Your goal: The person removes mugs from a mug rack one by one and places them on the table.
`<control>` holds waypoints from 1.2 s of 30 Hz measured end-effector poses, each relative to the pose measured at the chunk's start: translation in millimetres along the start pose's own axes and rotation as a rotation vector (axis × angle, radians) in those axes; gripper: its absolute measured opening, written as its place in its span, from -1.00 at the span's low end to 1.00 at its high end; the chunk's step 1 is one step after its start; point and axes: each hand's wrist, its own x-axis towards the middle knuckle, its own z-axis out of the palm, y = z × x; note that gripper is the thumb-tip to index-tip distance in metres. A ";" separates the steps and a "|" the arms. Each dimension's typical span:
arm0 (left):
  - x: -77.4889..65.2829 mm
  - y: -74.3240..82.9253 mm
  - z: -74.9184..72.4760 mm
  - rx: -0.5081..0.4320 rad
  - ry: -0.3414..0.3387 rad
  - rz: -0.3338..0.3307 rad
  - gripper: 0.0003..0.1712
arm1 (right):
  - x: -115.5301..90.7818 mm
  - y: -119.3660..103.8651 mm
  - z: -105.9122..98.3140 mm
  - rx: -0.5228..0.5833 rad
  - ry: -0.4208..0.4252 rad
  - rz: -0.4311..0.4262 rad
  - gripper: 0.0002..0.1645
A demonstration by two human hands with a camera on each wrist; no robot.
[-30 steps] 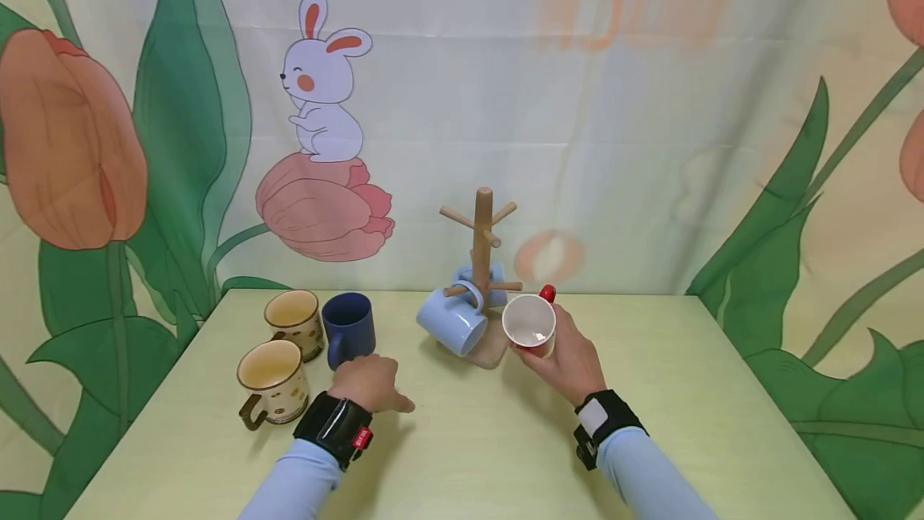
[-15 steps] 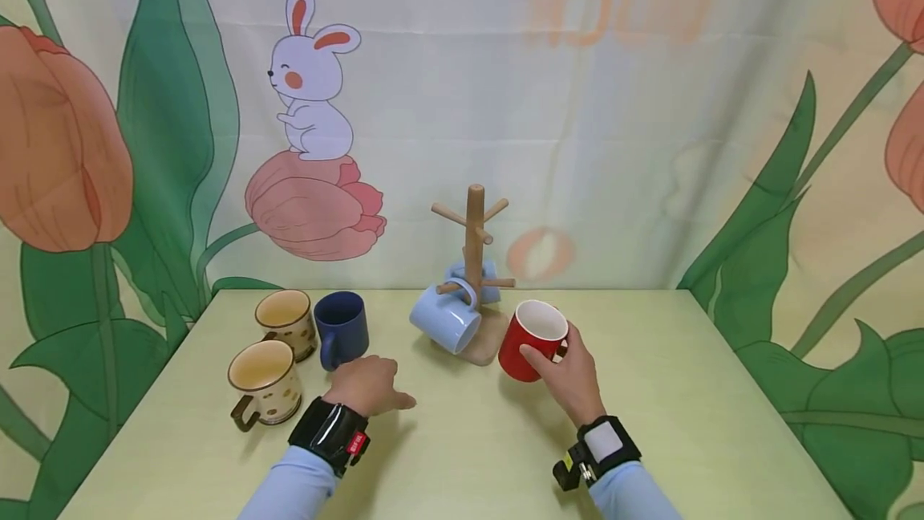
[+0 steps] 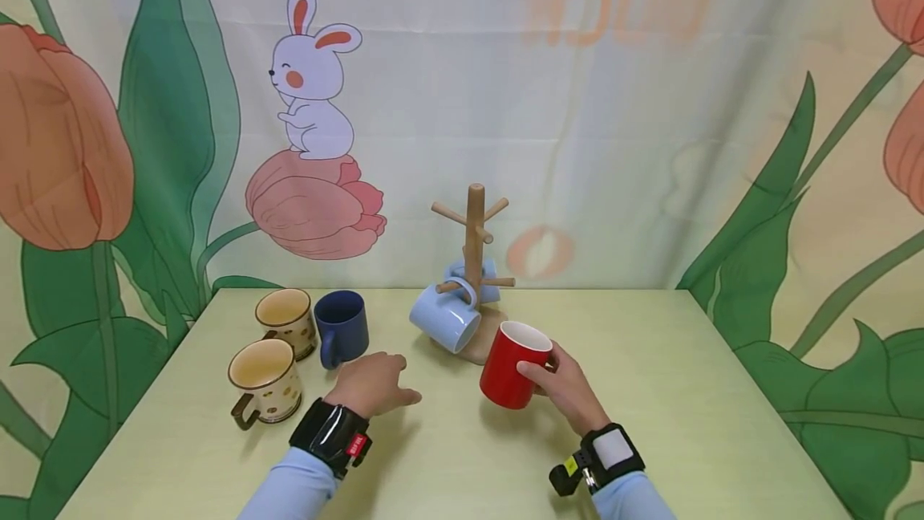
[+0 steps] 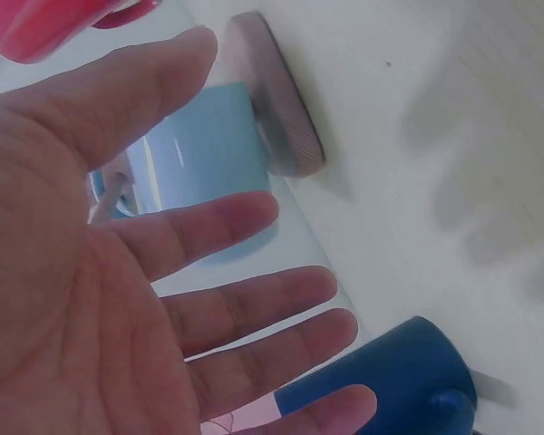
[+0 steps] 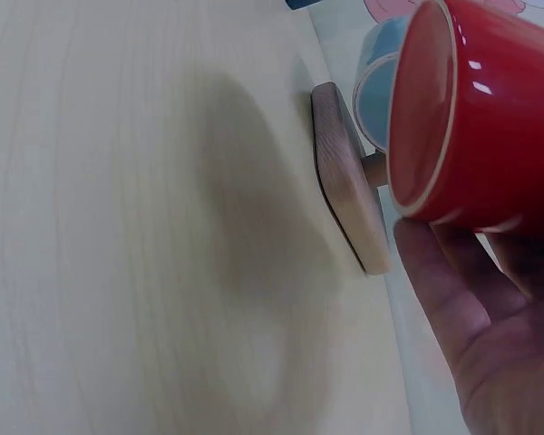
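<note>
My right hand [image 3: 570, 387] grips a red mug [image 3: 508, 369] with a white inside, thumb across its near side. The mug leans a little and is held above the table, its bottom showing in the right wrist view. My left hand [image 3: 371, 385] holds nothing; its fingers are spread and straight in the left wrist view. It hovers just in front of a dark blue mug [image 3: 345, 327]. Behind the red mug stands a wooden mug tree [image 3: 474, 231]. A light blue mug [image 3: 445, 318] hangs by its handle on a low peg, and another light blue mug [image 3: 491, 273] hangs behind the post.
Two cream mugs with brown handles stand at the left: a front cream mug [image 3: 277, 396] and a rear cream mug [image 3: 292, 323]. The pale table [image 3: 650, 375] ends against a curtain [image 3: 613, 143] printed with tulips and a rabbit. Upper pegs [image 3: 449, 213] on the tree stick out.
The right hand has turned the red mug from facing me to nearly upright, and brought it down and toward me. The left hand has hardly moved, its fingers a little more spread.
</note>
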 end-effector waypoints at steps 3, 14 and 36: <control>0.7 4.7 -1.5 -0.013 0.013 0.028 -0.38 | -1.9 0.4 -1.1 0.036 -0.079 0.004 -0.26; 8.5 22.9 -3.3 -0.090 -0.035 0.081 -0.35 | -7.0 -4.2 1.5 0.126 -0.420 0.051 -0.24; 4.6 36.7 -4.7 -0.305 -0.298 0.414 -0.85 | -11.5 -9.4 1.9 0.156 -0.878 0.167 -0.33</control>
